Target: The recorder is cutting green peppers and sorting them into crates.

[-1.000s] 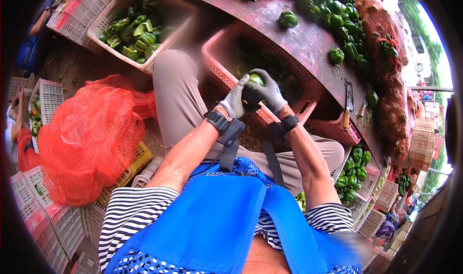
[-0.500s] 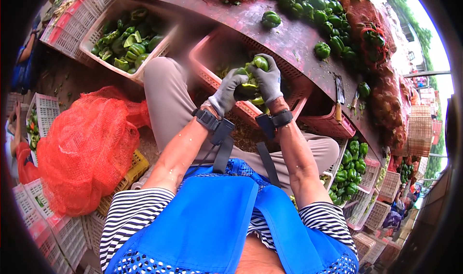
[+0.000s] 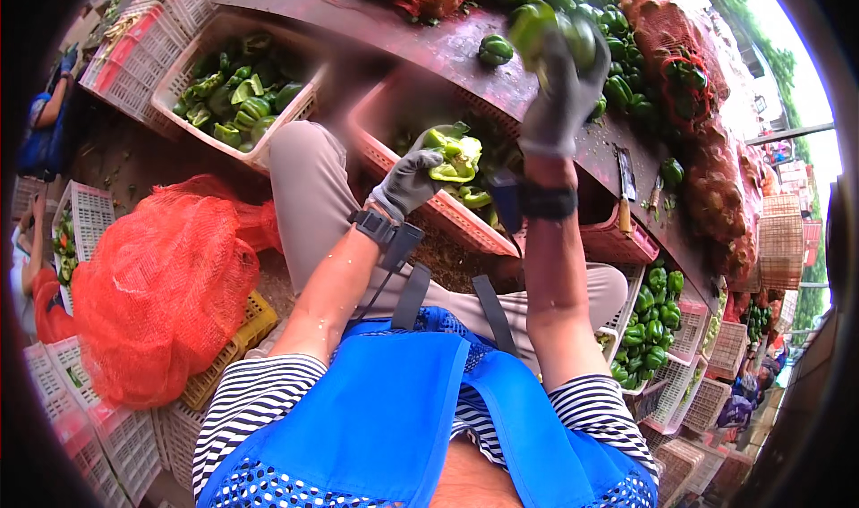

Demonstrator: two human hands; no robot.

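Note:
Over the pink crate in front of me, my left hand (image 3: pixel 409 182), in a grey glove, grips a cut-open green bell pepper (image 3: pixel 457 157). Its pale inside faces up. My right hand (image 3: pixel 565 97), also gloved, is raised above the dark tabletop near the pepper pile. Blurred green bell pepper (image 3: pixel 531 30) shows at its fingertips; the blur hides whether the fingers hold it. Below the left hand, the pink crate (image 3: pixel 465 215) contains pieces of green pepper. A lone whole green pepper (image 3: pixel 495 50) lies on the tabletop left of my right hand.
A knife (image 3: pixel 626 173) lies on the dark tabletop (image 3: pixel 394 25) at the right. Red net sacks (image 3: pixel 667 29) line its far side. A crate of cut peppers (image 3: pixel 165 101) stands at the left, above a red net heap (image 3: pixel 165 284). Whole peppers (image 3: pixel 646 325) fill a crate at my right.
My hands were together around a green pepper and have parted. The right one moved up and right over the tabletop, while the left stays near the crate with an opened pepper.

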